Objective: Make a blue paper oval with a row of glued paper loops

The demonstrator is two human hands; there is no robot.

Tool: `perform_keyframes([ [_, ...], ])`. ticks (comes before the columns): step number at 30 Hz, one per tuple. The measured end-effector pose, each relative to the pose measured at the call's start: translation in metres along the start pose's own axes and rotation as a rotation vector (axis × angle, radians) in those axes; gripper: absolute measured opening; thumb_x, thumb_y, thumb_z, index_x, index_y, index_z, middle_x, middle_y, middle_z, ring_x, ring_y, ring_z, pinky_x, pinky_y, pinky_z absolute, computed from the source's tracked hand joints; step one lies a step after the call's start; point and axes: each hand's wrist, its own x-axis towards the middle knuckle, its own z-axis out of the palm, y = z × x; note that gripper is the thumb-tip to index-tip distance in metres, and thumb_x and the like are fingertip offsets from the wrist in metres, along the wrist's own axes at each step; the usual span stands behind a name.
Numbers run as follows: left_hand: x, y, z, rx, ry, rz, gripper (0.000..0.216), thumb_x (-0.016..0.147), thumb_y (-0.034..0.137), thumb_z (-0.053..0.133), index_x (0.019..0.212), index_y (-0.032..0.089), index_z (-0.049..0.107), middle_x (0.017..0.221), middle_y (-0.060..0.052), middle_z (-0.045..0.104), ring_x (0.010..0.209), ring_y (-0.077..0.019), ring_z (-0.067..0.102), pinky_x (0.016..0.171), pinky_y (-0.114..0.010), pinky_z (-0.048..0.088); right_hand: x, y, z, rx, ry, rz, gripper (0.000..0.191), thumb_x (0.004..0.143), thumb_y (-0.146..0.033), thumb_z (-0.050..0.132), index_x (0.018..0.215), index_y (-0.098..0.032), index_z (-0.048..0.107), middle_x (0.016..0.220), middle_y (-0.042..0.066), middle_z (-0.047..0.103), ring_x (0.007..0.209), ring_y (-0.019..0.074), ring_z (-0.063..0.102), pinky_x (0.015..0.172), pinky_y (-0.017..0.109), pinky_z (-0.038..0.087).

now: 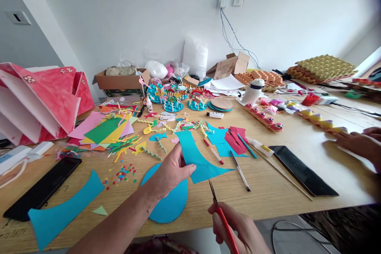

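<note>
In the head view my left hand [172,170] pinches a piece of blue paper [198,164] with a curved cut edge and a pointed tip, thumb on top. Below that hand a rounded blue paper disc [171,202] lies on the table, partly covered by my wrist. At the table's front edge my right hand [235,226] grips red-handled scissors [222,214]. Their dark blades look nearly closed and point up toward the blue paper, apart from it. Another curved blue paper offcut [68,208] lies at the left front.
Pens [239,170], a wooden stick [285,172] and a black phone [308,170] lie to the right. Coloured paper sheets [104,129] and another phone [44,186] are left. Decorated blue discs [172,105] stand behind. A co-worker's hand [358,145] touches a painted egg-carton strip [323,121].
</note>
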Motion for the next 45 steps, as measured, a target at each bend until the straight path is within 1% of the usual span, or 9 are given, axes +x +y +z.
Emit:
perform_keyframes([
  [3,0.0,-0.002,-0.002,0.005,-0.02,-0.001,0.05,0.073,0.014,0.061,0.119,0.023,0.044,0.102,-0.003,0.061,0.085,-0.0156,0.056,0.077,-0.027,0.042,0.006,-0.003,0.001,-0.037,-0.023,-0.009,0.044,0.083,-0.056,0.029,0.072,-0.019,0.05,0.057,-0.002,0.048,0.057,0.0139,0.048,0.054,0.023,0.036],
  [7,-0.001,-0.006,-0.005,0.022,-0.034,0.01,0.044,0.074,0.012,0.059,0.114,0.022,0.047,0.105,-0.003,0.06,0.085,-0.015,0.055,0.074,-0.026,0.042,0.011,0.0,0.003,-0.037,-0.015,-0.014,0.042,0.084,-0.055,0.031,0.065,-0.02,0.045,0.056,-0.003,0.046,0.056,0.0128,0.047,0.053,0.022,0.034],
  [14,-0.002,-0.007,-0.004,0.002,-0.042,-0.013,0.053,0.074,0.011,0.058,0.123,0.023,0.043,0.104,-0.002,0.06,0.087,-0.0154,0.055,0.076,-0.027,0.043,0.016,0.007,0.003,0.002,-0.035,-0.034,0.047,0.084,-0.058,0.03,0.074,-0.017,0.052,0.055,-0.004,0.046,0.054,0.0128,0.05,0.052,0.022,0.035],
  [21,-0.003,-0.004,-0.002,-0.007,-0.04,-0.048,0.05,0.073,0.012,0.059,0.12,0.024,0.045,0.102,-0.002,0.06,0.087,-0.0148,0.055,0.081,-0.029,0.043,0.017,0.009,0.003,0.031,-0.047,-0.034,0.049,0.083,-0.06,0.029,0.069,-0.018,0.049,0.056,-0.003,0.047,0.054,0.0134,0.052,0.053,0.023,0.038],
  [24,-0.003,-0.006,-0.002,-0.011,-0.039,-0.054,0.05,0.072,0.013,0.06,0.119,0.025,0.045,0.099,-0.001,0.06,0.088,-0.0151,0.055,0.083,-0.031,0.042,0.016,0.01,0.004,0.058,-0.014,-0.028,0.048,0.083,-0.06,0.031,0.072,-0.017,0.051,0.056,-0.003,0.048,0.052,0.0127,0.052,0.051,0.022,0.037],
  [29,-0.001,-0.01,-0.004,-0.008,-0.037,-0.04,0.037,0.072,0.013,0.061,0.107,0.022,0.051,0.089,0.001,0.059,0.084,-0.0139,0.055,0.085,-0.031,0.041,0.016,0.016,0.01,0.104,0.053,-0.015,0.051,0.081,-0.063,0.032,0.071,-0.017,0.053,0.05,-0.004,0.048,0.044,0.0114,0.05,0.045,0.022,0.037],
  [34,0.001,-0.011,-0.002,-0.02,-0.047,-0.077,0.045,0.071,0.016,0.063,0.113,0.022,0.048,0.096,-0.001,0.06,0.085,-0.0152,0.056,0.08,-0.03,0.043,0.015,0.021,0.013,0.108,0.085,0.025,0.05,0.081,-0.062,0.034,0.067,-0.017,0.052,0.045,-0.004,0.049,0.037,0.0095,0.046,0.039,0.02,0.032],
  [39,0.001,-0.008,-0.001,-0.02,-0.04,-0.097,0.047,0.069,0.017,0.065,0.113,0.021,0.048,0.097,-0.002,0.062,0.087,-0.0163,0.057,0.079,-0.03,0.044,0.012,0.018,0.012,0.101,0.062,0.035,0.047,0.082,-0.061,0.035,0.064,-0.019,0.048,0.044,-0.003,0.05,0.036,0.0086,0.045,0.04,0.019,0.032],
  [45,-0.001,-0.009,0.0,-0.039,-0.06,-0.112,0.051,0.068,0.016,0.064,0.116,0.022,0.047,0.098,-0.002,0.062,0.088,-0.0169,0.057,0.076,-0.028,0.044,0.011,0.011,0.009,0.184,-0.001,0.022,0.048,0.079,-0.064,0.035,0.068,-0.019,0.048,0.053,-0.002,0.05,0.047,0.0116,0.052,0.048,0.022,0.038],
])
